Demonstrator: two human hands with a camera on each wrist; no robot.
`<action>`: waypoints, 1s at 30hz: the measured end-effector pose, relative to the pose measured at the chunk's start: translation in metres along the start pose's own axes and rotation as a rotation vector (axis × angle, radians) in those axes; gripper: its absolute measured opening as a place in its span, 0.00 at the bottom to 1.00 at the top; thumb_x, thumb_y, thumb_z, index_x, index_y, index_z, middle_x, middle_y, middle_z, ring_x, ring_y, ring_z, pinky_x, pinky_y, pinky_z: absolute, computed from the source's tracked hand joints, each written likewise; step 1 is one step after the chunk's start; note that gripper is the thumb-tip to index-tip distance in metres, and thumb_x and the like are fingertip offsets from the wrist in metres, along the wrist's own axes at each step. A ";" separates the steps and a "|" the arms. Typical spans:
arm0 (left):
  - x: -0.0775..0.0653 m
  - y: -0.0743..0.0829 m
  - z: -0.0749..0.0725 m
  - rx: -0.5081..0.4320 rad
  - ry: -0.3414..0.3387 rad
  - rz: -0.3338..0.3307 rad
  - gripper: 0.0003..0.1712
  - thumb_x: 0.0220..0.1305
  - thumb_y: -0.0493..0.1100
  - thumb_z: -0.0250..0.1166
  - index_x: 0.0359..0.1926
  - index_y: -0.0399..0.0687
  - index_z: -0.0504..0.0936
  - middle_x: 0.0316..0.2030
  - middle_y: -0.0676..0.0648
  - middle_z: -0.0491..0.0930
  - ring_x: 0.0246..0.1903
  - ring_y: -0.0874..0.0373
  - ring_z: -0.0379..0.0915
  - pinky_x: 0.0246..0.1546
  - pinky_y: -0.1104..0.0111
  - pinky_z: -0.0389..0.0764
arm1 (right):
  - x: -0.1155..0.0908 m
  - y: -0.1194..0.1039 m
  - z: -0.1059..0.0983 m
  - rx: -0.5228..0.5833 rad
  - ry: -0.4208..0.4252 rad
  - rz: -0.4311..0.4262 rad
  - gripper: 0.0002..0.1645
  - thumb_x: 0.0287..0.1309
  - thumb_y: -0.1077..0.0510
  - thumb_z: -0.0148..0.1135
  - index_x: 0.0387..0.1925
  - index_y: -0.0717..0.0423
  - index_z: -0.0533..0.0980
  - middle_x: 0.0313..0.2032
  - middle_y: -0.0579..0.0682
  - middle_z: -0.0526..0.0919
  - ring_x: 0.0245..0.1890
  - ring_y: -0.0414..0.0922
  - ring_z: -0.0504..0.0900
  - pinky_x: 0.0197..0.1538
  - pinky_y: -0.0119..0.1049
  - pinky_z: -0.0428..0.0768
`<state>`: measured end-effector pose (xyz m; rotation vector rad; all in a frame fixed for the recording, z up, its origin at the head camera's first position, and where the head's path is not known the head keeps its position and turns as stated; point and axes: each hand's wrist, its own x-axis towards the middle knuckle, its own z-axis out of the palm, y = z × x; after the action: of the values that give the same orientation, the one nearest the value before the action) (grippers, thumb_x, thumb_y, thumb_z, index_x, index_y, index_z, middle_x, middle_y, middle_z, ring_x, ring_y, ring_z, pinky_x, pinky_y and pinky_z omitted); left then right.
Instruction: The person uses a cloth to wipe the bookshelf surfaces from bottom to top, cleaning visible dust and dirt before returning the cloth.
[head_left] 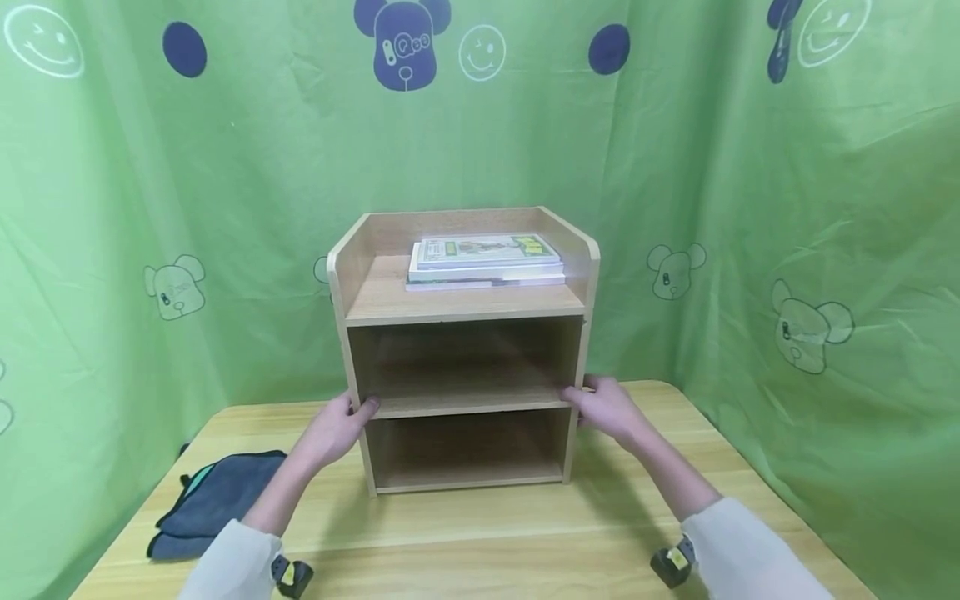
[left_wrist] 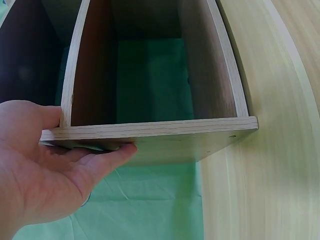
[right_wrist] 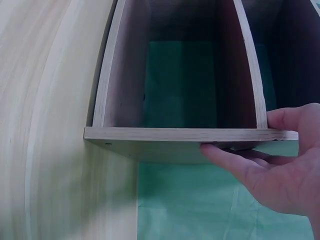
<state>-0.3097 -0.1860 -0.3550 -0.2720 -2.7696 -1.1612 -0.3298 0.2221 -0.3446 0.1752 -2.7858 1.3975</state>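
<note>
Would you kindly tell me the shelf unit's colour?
The shelf unit is light wood-brown, clearest in the head view.

We've got the boxy pale-wood shelf unit [head_left: 465, 387] on the light-wood table [head_left: 480, 550], flat rectangular paper books [head_left: 487, 265] stacked on its top, folded dark-blue fabric [head_left: 221, 500] front-left, green printed curtain [head_left: 480, 150] behind.

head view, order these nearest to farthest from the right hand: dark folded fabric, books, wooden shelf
1. Wooden shelf: right side, gripped by the right hand.
2. Books: on its top, right of middle.
3. Dark folded fabric: far left on the table.
</note>
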 end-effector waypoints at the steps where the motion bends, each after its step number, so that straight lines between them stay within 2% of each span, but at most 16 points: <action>1: 0.000 0.000 -0.001 -0.002 -0.003 -0.003 0.29 0.78 0.56 0.49 0.65 0.38 0.73 0.48 0.35 0.83 0.49 0.44 0.80 0.49 0.49 0.81 | 0.000 -0.001 0.000 0.005 -0.009 -0.004 0.42 0.68 0.49 0.56 0.72 0.74 0.59 0.63 0.75 0.73 0.45 0.58 0.87 0.61 0.59 0.78; 4: 0.000 0.000 -0.004 -0.005 -0.007 -0.011 0.28 0.78 0.56 0.50 0.64 0.40 0.73 0.37 0.41 0.80 0.37 0.51 0.76 0.38 0.59 0.77 | 0.001 -0.004 -0.001 0.022 -0.025 -0.006 0.41 0.68 0.50 0.55 0.72 0.73 0.59 0.63 0.74 0.74 0.47 0.60 0.87 0.61 0.58 0.78; 7: -0.001 -0.001 -0.006 -0.015 -0.019 -0.025 0.28 0.78 0.57 0.50 0.62 0.40 0.74 0.34 0.40 0.79 0.33 0.53 0.75 0.33 0.63 0.75 | 0.002 -0.007 -0.001 0.038 -0.036 -0.003 0.41 0.68 0.52 0.55 0.72 0.74 0.58 0.63 0.75 0.73 0.50 0.61 0.86 0.61 0.56 0.79; 10: -0.004 -0.002 -0.007 -0.010 -0.038 -0.049 0.31 0.78 0.60 0.49 0.60 0.38 0.75 0.40 0.39 0.82 0.34 0.52 0.79 0.32 0.64 0.76 | 0.003 -0.009 0.000 0.058 -0.046 0.004 0.41 0.67 0.53 0.55 0.72 0.74 0.58 0.64 0.75 0.71 0.53 0.63 0.84 0.62 0.55 0.79; 12: -0.005 -0.002 -0.007 -0.006 -0.065 -0.074 0.33 0.77 0.63 0.48 0.58 0.37 0.76 0.37 0.39 0.80 0.34 0.51 0.79 0.32 0.64 0.76 | 0.003 -0.009 -0.001 0.063 -0.050 0.000 0.41 0.67 0.53 0.55 0.72 0.75 0.58 0.65 0.75 0.71 0.53 0.64 0.84 0.62 0.55 0.79; 13: -0.005 -0.001 -0.008 0.000 -0.081 -0.081 0.35 0.77 0.64 0.47 0.59 0.36 0.75 0.40 0.38 0.81 0.34 0.51 0.79 0.32 0.64 0.76 | 0.003 -0.009 -0.001 0.062 -0.048 -0.002 0.40 0.68 0.53 0.55 0.72 0.75 0.58 0.65 0.75 0.71 0.53 0.64 0.84 0.62 0.55 0.79; 15: -0.006 -0.001 -0.011 0.013 -0.120 -0.078 0.39 0.76 0.65 0.47 0.66 0.35 0.71 0.50 0.35 0.81 0.37 0.50 0.80 0.38 0.60 0.80 | 0.003 -0.008 -0.001 0.063 -0.047 -0.006 0.40 0.68 0.53 0.55 0.72 0.75 0.58 0.65 0.75 0.71 0.54 0.64 0.83 0.61 0.54 0.79; 17: -0.007 -0.001 -0.017 0.034 -0.180 -0.075 0.43 0.76 0.66 0.47 0.71 0.33 0.66 0.57 0.30 0.78 0.46 0.43 0.81 0.46 0.53 0.81 | 0.003 -0.008 -0.002 0.061 -0.046 -0.008 0.40 0.68 0.53 0.55 0.72 0.75 0.58 0.65 0.75 0.71 0.54 0.64 0.84 0.61 0.54 0.79; 19: -0.009 -0.002 -0.026 0.084 -0.238 -0.080 0.48 0.75 0.67 0.49 0.74 0.29 0.59 0.68 0.26 0.68 0.58 0.34 0.76 0.58 0.46 0.77 | 0.003 -0.008 -0.002 0.054 -0.044 -0.006 0.41 0.68 0.53 0.55 0.71 0.75 0.58 0.65 0.75 0.71 0.53 0.64 0.84 0.62 0.55 0.79; 20: -0.010 -0.004 -0.031 0.113 -0.266 -0.086 0.50 0.74 0.67 0.50 0.74 0.27 0.57 0.69 0.25 0.65 0.63 0.31 0.71 0.62 0.43 0.73 | 0.003 -0.009 -0.003 0.052 -0.046 -0.005 0.41 0.68 0.52 0.55 0.71 0.75 0.58 0.65 0.76 0.71 0.52 0.64 0.85 0.63 0.56 0.78; 22: -0.010 -0.008 -0.040 0.176 -0.305 -0.109 0.51 0.73 0.67 0.51 0.74 0.25 0.55 0.71 0.23 0.61 0.69 0.26 0.59 0.66 0.39 0.67 | 0.003 -0.009 -0.004 0.045 -0.045 -0.003 0.41 0.68 0.52 0.56 0.71 0.76 0.58 0.65 0.76 0.70 0.51 0.63 0.85 0.64 0.57 0.77; 25: -0.010 -0.020 -0.050 0.277 -0.319 -0.144 0.51 0.73 0.64 0.54 0.72 0.20 0.55 0.70 0.20 0.58 0.69 0.24 0.56 0.67 0.37 0.64 | 0.003 -0.009 -0.006 0.043 -0.040 -0.004 0.42 0.68 0.51 0.56 0.71 0.76 0.58 0.65 0.76 0.70 0.50 0.63 0.86 0.65 0.58 0.76; 30: -0.010 -0.052 -0.060 0.397 -0.319 -0.223 0.51 0.71 0.59 0.58 0.68 0.12 0.54 0.66 0.15 0.58 0.67 0.21 0.57 0.68 0.37 0.63 | 0.003 -0.010 -0.007 0.045 -0.030 -0.014 0.41 0.68 0.51 0.56 0.71 0.76 0.59 0.65 0.76 0.70 0.51 0.63 0.85 0.64 0.57 0.76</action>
<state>-0.3083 -0.2659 -0.3513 -0.1145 -3.2992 -0.6176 -0.3323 0.2210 -0.3321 0.2174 -2.7732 1.4670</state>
